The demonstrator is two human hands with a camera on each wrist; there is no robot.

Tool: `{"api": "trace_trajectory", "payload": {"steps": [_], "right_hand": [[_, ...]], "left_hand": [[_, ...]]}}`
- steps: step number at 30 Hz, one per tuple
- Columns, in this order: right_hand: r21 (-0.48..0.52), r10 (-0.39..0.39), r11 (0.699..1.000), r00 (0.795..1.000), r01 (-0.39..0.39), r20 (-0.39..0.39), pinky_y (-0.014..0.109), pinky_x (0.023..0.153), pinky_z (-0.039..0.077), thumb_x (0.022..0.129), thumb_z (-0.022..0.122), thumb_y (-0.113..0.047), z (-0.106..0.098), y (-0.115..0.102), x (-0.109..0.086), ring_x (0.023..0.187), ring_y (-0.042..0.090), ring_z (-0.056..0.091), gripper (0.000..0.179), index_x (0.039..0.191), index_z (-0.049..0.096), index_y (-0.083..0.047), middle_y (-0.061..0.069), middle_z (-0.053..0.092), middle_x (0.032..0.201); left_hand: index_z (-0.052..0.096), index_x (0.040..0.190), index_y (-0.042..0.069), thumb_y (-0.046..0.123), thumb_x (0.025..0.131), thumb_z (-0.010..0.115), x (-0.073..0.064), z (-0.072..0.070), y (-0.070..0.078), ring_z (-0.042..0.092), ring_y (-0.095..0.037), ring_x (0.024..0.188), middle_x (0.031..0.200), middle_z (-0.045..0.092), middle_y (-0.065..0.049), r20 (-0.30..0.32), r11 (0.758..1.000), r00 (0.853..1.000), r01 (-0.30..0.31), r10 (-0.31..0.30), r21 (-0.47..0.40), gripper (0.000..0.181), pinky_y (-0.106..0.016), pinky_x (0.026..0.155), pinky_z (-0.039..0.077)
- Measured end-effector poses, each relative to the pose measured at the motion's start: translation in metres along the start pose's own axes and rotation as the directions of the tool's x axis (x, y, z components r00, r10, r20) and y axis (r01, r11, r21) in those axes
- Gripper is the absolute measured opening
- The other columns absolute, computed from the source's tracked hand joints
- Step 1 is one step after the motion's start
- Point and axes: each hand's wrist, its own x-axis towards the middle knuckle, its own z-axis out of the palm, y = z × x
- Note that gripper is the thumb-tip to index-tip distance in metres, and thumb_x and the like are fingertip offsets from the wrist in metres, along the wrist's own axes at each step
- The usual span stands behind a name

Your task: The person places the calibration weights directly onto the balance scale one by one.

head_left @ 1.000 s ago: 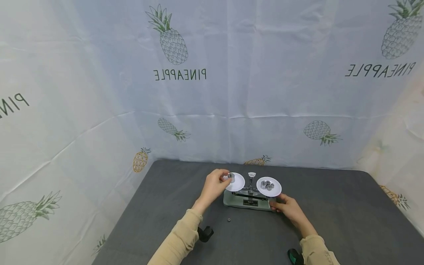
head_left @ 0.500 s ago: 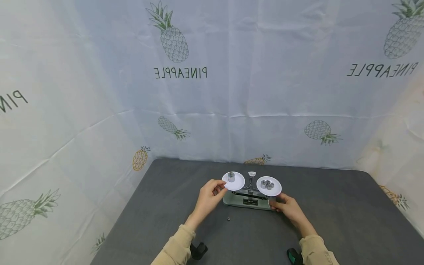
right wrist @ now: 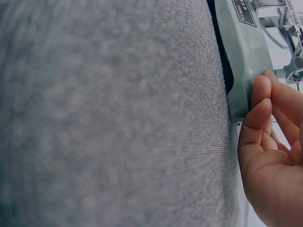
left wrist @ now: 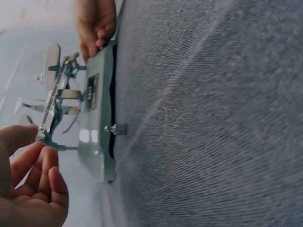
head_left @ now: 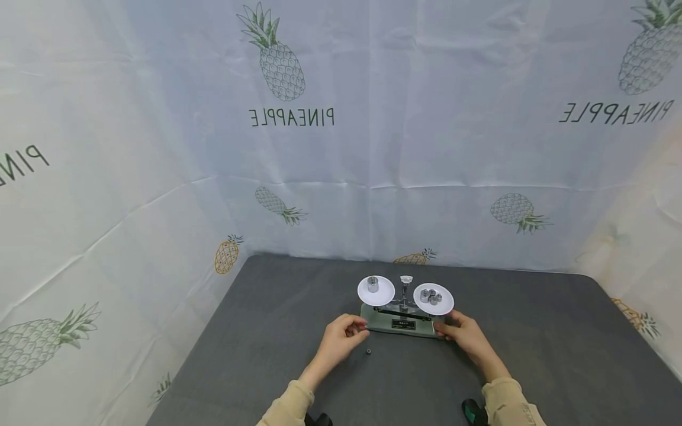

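A green balance scale stands toward the back of the grey table, with two white pans. On its left pan sits one larger metal weight; the right pan bears several small weights. My left hand is in front of the base's left corner, fingers loosely bent and nothing between them. At the right end of the base, my right hand pinches the edge with thumb and fingers, seen close in the right wrist view. One tiny knobbed weight stands on the cloth before the scale.
Grey cloth covers the table. Behind it hangs a pale curtain printed with pineapples. A black strap piece shows by the left sleeve, and a black and green one by the right sleeve.
My left hand has let go of the larger weight on the left pan and drawn back, down toward the table front. My right hand stays at the base.
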Motion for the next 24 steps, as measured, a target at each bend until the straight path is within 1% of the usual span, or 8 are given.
{"api": "trace_trajectory", "payload": {"steps": [2, 5, 9, 17, 24], "right_hand": [[0.001, 0.002, 1.0, 1.0, -0.002, 0.0, 0.024, 0.064, 0.045, 0.085, 0.067, -0.015, 0.0, 0.0, 0.0, 0.07, 0.008, 0.057, 0.038, 0.115, 0.055, 0.006, 0.008, 0.069, 0.079], [0.003, 0.004, 1.0, 1.0, -0.004, -0.002, 0.024, 0.064, 0.045, 0.084, 0.067, -0.014, 0.001, 0.0, 0.0, 0.07, 0.008, 0.057, 0.038, 0.115, 0.055, 0.006, 0.008, 0.069, 0.079], [0.007, 0.001, 1.0, 1.0, -0.001, -0.001, 0.024, 0.064, 0.045, 0.084, 0.067, -0.013, 0.001, 0.0, -0.001, 0.069, 0.008, 0.057, 0.039, 0.115, 0.055, 0.006, 0.007, 0.069, 0.078], [0.007, -0.006, 1.0, 1.0, 0.006, 0.001, 0.024, 0.064, 0.045, 0.084, 0.067, -0.012, 0.001, 0.002, 0.0, 0.069, 0.006, 0.058, 0.04, 0.116, 0.054, 0.007, 0.006, 0.069, 0.078], [0.016, 0.0, 1.0, 1.0, 0.0, 0.001, 0.024, 0.064, 0.045, 0.084, 0.067, -0.013, 0.001, 0.001, 0.0, 0.07, 0.007, 0.058, 0.038, 0.115, 0.055, 0.006, 0.008, 0.069, 0.079]], "left_hand": [[0.069, 0.094, 0.003, 0.016, 0.081, 0.071, -0.002, 0.001, -0.002, 0.05, 0.003, 0.067, 0.086, 0.064, -0.006, 0.048, 1.0, 0.998, 0.029, -0.029, 0.004, 0.018, -0.015, 0.061, 0.043], [0.069, 0.095, 0.003, 0.017, 0.08, 0.072, -0.005, 0.003, -0.004, 0.05, 0.004, 0.067, 0.09, 0.065, -0.007, 0.122, 0.998, 0.99, 0.068, -0.069, 0.014, 0.02, -0.015, 0.059, 0.043], [0.069, 0.094, 0.002, 0.015, 0.078, 0.073, -0.007, 0.005, -0.008, 0.049, 0.006, 0.065, 0.089, 0.066, -0.008, 0.181, 0.995, 0.978, 0.103, -0.104, 0.014, 0.021, -0.015, 0.057, 0.042], [0.067, 0.089, 0.001, 0.009, 0.074, 0.075, -0.008, 0.011, -0.016, 0.047, 0.007, 0.062, 0.08, 0.062, -0.008, 0.253, 0.993, 0.96, 0.117, -0.118, 0.019, 0.018, -0.014, 0.056, 0.041], [0.067, 0.083, 0.001, 0.001, 0.073, 0.072, -0.007, 0.012, -0.015, 0.048, 0.007, 0.062, 0.076, 0.062, -0.005, 0.255, 0.992, 0.959, 0.115, -0.124, 0.048, 0.011, -0.014, 0.058, 0.043]]}}
